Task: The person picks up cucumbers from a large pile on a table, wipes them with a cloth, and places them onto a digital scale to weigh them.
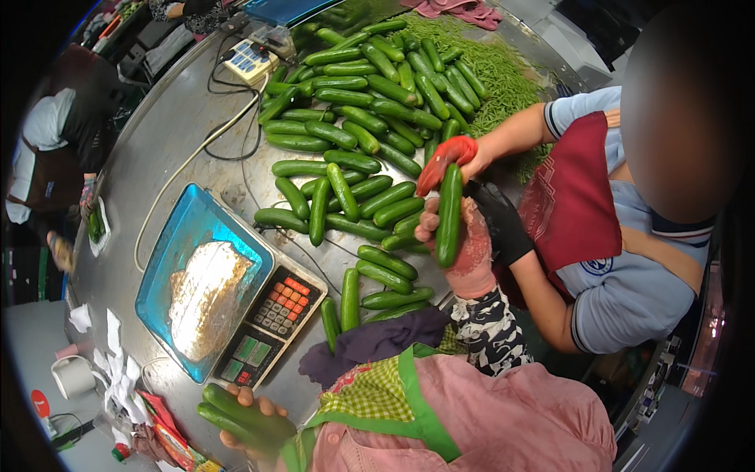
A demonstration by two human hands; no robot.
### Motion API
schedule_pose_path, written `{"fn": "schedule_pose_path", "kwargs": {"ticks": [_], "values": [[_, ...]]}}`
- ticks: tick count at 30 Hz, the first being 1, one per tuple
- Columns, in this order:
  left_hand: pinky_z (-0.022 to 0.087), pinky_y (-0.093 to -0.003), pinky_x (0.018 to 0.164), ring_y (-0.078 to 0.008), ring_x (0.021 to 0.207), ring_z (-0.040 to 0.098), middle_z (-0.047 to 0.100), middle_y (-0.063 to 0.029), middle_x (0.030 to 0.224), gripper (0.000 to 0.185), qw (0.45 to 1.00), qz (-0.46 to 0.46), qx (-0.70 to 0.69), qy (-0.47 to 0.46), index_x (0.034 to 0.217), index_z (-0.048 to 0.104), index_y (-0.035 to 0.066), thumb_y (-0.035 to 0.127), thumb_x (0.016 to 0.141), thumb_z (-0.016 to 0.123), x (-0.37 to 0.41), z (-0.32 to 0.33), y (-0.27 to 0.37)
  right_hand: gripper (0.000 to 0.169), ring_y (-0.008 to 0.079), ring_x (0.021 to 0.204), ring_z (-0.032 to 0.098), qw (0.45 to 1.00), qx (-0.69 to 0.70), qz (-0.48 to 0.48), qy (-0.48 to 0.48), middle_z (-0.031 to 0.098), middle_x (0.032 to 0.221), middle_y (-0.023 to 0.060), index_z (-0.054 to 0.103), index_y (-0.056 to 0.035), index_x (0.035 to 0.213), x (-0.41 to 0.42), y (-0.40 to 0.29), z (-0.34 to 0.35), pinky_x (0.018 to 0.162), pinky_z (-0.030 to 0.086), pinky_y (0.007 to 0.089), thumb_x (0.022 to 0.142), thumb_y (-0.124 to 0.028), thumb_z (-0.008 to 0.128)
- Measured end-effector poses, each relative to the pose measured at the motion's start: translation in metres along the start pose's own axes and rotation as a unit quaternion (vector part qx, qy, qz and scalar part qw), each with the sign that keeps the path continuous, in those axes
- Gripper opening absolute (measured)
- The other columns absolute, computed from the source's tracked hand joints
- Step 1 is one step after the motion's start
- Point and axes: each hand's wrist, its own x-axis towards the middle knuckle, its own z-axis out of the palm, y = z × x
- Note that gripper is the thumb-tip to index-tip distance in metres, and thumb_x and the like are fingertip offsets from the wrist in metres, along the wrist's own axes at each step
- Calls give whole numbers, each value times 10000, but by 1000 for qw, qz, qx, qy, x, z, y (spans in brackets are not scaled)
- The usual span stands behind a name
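Down at the lower left, my left hand [259,413] grips two green cucumbers [230,413] side by side. My right hand [472,253], in a worn pink glove with bare fingertips, holds a single cucumber [450,218] upright in the palm. A co-worker's red-gloved hand [445,162] is right at that cucumber's far end; whether it touches is unclear. Loose cucumbers [360,203] lie on the steel table [177,141] to the left of my right hand, and a large heap of cucumbers [365,88] rises beyond them.
A digital scale [277,312] with a blue tray [159,295] stands left. Cables run from a power strip [250,62]. Green beans [501,76] are piled behind the cucumbers. A dark cloth [377,333] lies before me. One co-worker [590,236] stands right, another person [53,159] far left.
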Motion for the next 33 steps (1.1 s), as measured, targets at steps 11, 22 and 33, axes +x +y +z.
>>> {"fn": "schedule_pose_path", "kwargs": {"ticks": [11,22,33], "values": [[457,-625,1014,-364,1169,562,481,-83,1333,694,996,-25,-72,-47,1450,304,84,269,916,708,7,2,1,737,224,911,597,995,39,-23,-87,662,1104,106,546,-42,1366,2,-10,-7,795,469,374,931,-636,521],[447,-623,1022,-365,1175,553,484,-74,1317,688,997,-31,-52,-52,1427,311,80,263,906,721,4,8,-1,504,377,1085,552,381,-915,-124,-48,592,1141,184,586,-19,1191,56,6,-16,949,460,436,845,-369,695],[440,-605,1043,-347,1214,528,461,-66,1363,693,997,-53,-12,-61,1471,286,101,287,933,681,-1,-9,9,572,396,1197,504,349,-937,31,2,511,1293,140,603,-99,1232,78,15,-18,971,444,518,844,-513,676]]}}
